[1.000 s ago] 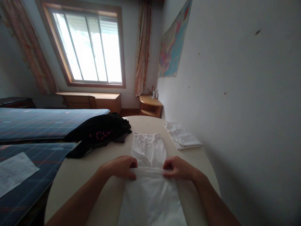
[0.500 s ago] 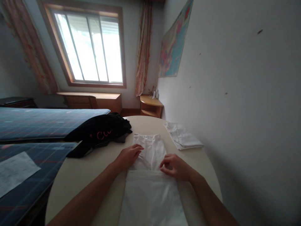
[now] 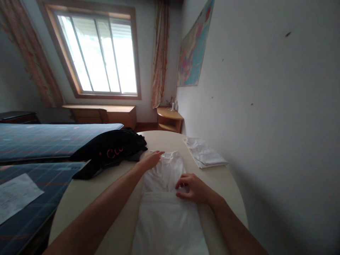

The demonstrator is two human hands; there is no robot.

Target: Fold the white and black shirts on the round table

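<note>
A white garment [image 3: 170, 223] lies lengthwise on the round cream table [image 3: 111, 219], a straight folded edge crossing its middle. I cannot tell whether it is a shirt or trousers. My left hand [image 3: 151, 160] reaches to its far end, fingers stretched along the top left edge, where a label-like patch shows. Beside the folded edge, my right hand [image 3: 191, 188] rests near the garment's right side. Its fingers are bent, with a gap between thumb and forefinger and nothing visible in them.
A folded white garment [image 3: 208, 156] sits at the table's right by the wall. A black garment with pink lettering [image 3: 111, 145] is heaped at the back left, overlapping the edge. To the left are blue plaid mattresses [image 3: 53, 141] and a paper sheet [image 3: 20, 196].
My left hand has moved away from me, up to the far end of the white garment. My right hand has shifted slightly left, fingers a little more apart.
</note>
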